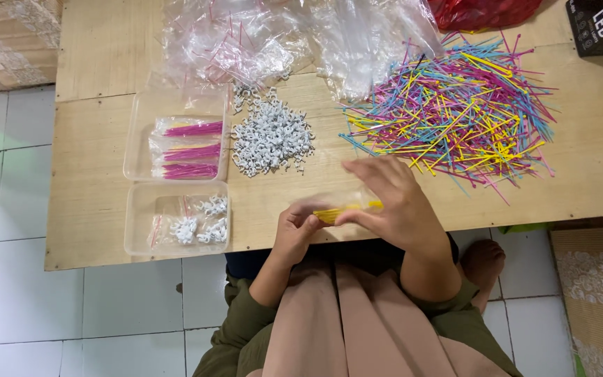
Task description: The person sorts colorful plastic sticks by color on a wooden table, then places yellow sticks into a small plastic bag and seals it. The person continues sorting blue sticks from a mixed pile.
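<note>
A low plywood table [106, 139] stands on a white tiled floor [22, 293], seen from above by a seated person whose bare foot [483, 264] shows to the right.

Both hands meet over the near edge of the table. The left hand [296, 234] pinches one end of a small bundle of yellow cable ties [347, 209], which seems to sit inside a small clear bag; the right hand [392, 199], blurred, closes over the other end.

Judging from what lies about, the sorting looks part done. To the left, an upper clear plastic tray [137, 150] holds three small clear bags of pink cable ties [190, 150]. Just below it, a lower clear tray [137, 230] holds small bags of white clips [200, 225]. Much is still loose: a heap of white cable clips [271, 137] beside the trays, and a large spread of mixed cable ties [455, 112] in yellow, pink, blue and purple on the right.

Along the far edge lie crumpled clear plastic bags [266, 35], some with a few pink ties inside. A red plastic bag [483, 10] sits at the top, and a black box with pale printing [601, 24] fills the top right corner.
</note>
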